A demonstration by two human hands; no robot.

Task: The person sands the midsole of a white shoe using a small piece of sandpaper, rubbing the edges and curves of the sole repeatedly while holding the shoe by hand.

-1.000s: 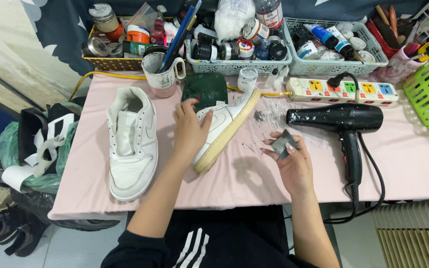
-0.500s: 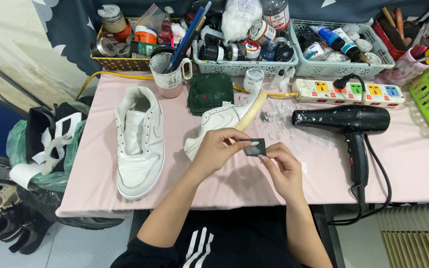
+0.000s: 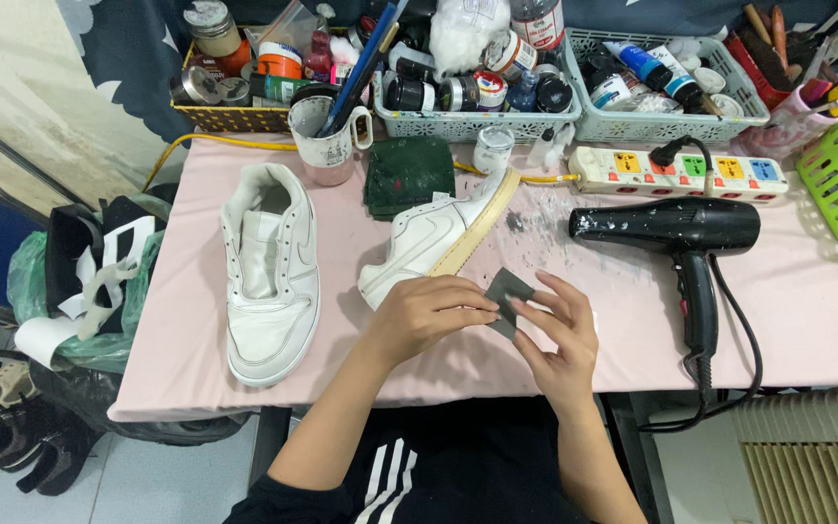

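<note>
Both hands' grip pinched on grey sanding pad (image 3: 507,292), left hand (image 3: 426,312), right hand (image 3: 557,335), white shoe (image 3: 435,238) just behind

On my pink table (image 3: 244,408) a white leather sneaker (image 3: 272,272) lies beside a black hair dryer (image 3: 676,233). I see a white power strip (image 3: 676,170), a folded dark green cloth (image 3: 407,173), a white mug (image 3: 327,146) and grey plastic baskets (image 3: 671,126) behind.

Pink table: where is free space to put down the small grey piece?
Bare pink table lies right of the black hair dryer, and between the flat white shoe and the tilted shoe. The back row of baskets is crowded.
</note>
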